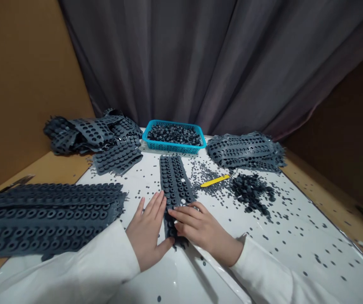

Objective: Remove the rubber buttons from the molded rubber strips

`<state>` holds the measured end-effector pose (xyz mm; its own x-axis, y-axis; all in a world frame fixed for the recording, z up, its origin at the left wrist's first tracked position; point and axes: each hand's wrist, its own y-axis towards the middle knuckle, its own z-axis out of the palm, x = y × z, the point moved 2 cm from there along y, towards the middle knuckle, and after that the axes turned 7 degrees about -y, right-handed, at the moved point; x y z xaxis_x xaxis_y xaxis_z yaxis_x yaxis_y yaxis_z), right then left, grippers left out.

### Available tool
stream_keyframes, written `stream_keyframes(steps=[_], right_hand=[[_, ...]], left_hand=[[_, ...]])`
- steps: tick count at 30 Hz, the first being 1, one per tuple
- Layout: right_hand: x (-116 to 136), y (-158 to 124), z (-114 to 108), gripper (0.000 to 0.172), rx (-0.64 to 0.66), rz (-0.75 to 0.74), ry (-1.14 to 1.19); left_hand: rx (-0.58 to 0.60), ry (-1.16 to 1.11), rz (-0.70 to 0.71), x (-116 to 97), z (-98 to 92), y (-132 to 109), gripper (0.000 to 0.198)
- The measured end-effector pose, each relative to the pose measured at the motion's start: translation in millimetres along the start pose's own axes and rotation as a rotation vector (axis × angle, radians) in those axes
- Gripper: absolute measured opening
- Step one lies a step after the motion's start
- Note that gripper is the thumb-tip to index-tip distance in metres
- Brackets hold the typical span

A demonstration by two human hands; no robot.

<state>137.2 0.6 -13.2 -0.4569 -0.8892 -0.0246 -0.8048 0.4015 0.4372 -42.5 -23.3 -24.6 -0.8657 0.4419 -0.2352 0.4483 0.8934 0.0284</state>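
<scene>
A dark grey rubber strip (172, 177) with rows of raised round studs lies lengthwise in front of me on the white table. My left hand (149, 230) rests flat along its left edge, fingers spread and thumb at the near end. Over the strip's right side, my right hand (198, 226) is bent with its fingertips drawn together on the studs. What those fingertips pinch, if anything, is hidden. Two small white spots show on the strip beyond my right hand. A yellow pointed tool (214, 181) lies to the right.
A blue basket (175, 147) full of small dark pieces stands at the back. Stacked studded sheets (48, 219) lie left, with perforated sheets (92, 133) behind them and more perforated sheets (244, 150) back right. A pile of dark pieces (252, 192) and scattered small discs cover the right side.
</scene>
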Motion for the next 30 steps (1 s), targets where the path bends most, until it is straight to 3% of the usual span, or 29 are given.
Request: stream_keyframes(steps=[3,6,11,16,22,26,30], right_hand=[[-4,4,-6,0.011,-0.04,0.138,0.064],[-6,4,-10,0.011,-0.029,0.255,0.313],[0,-2,-12,0.017,0.076,0.24,0.541],[-2,-1,-11,0.017,0.064,0.172,0.46],[-2,3,-1,0.011,-0.02,-0.037,0.1],[-4,4,-1,0.009,-0.027,0.048,0.045],[-6,3,-6,0.012,-0.041,0.212,0.291]], left_hand=[[0.011,-0.01,0.002,0,-0.6,0,0.078],[0.014,-0.015,0.001,1,-1.0,0,0.078],[-0.002,-0.008,0.009,0,-0.8,0,0.077],[-0.018,-0.008,0.006,1,-1.2,-1,0.078],[0.007,-0.014,0.011,1,0.2,0,0.078],[-0.013,-0.011,0.017,1,0.8,0,0.078],[-0.035,-0.01,0.031,3,2.0,-1,0.08]])
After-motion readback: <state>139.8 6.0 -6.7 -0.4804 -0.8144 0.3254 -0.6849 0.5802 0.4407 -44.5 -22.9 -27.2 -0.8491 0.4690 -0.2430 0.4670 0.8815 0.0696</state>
